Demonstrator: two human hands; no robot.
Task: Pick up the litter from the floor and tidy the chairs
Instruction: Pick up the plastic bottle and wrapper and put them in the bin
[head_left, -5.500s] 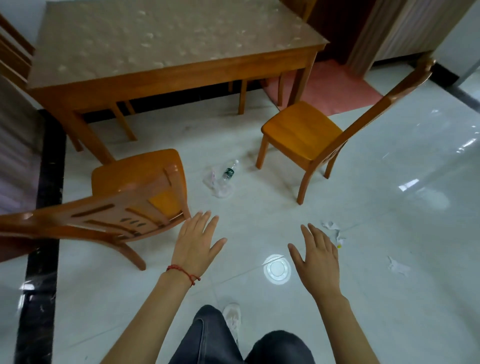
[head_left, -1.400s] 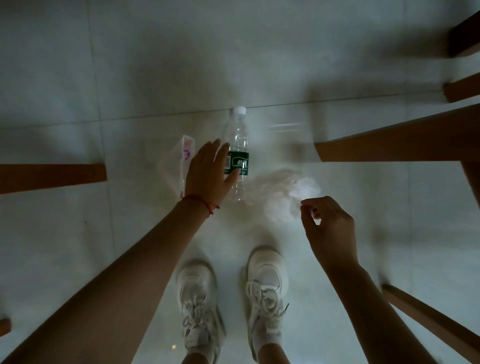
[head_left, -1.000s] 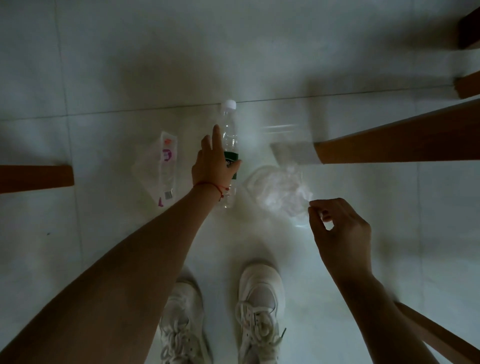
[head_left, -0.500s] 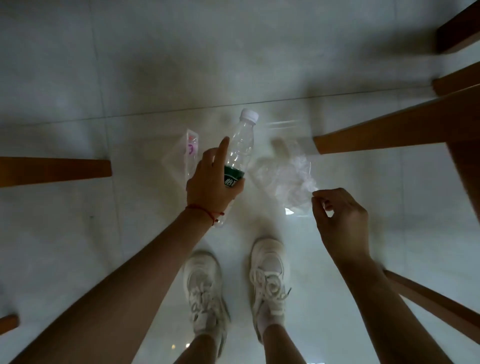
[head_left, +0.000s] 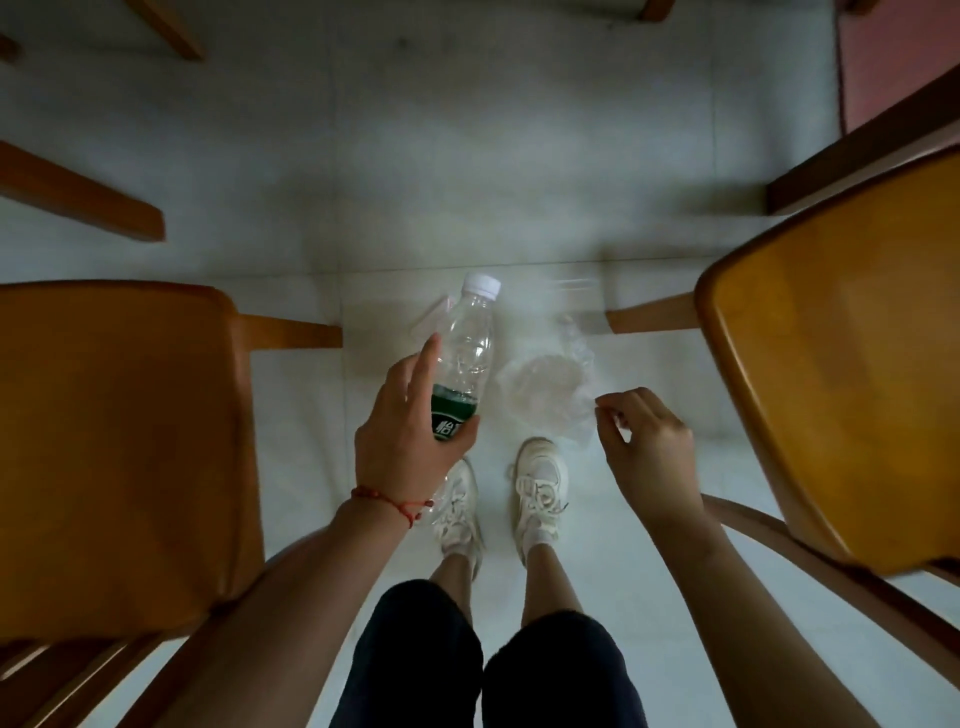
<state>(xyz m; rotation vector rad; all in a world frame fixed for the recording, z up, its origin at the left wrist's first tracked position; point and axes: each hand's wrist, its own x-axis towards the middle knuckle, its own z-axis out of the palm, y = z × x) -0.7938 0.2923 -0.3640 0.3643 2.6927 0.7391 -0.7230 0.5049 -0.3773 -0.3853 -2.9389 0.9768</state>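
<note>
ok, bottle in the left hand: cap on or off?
On. The white cap sits on the neck of the bottle held by the left hand.

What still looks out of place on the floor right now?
A clear plastic wrapper still lies on the white tiled floor, half hidden behind the clear plastic bottle in the left hand. The right hand pinches a crumpled clear bag.

Clear bottle (head_left: 465, 358) held; crumpled plastic (head_left: 550, 395) pinched.

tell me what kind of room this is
Probably a home dining area: wooden chairs stand on either side on a pale tiled floor, and more wooden legs, likely a table's or other chairs', show at the top.
</note>
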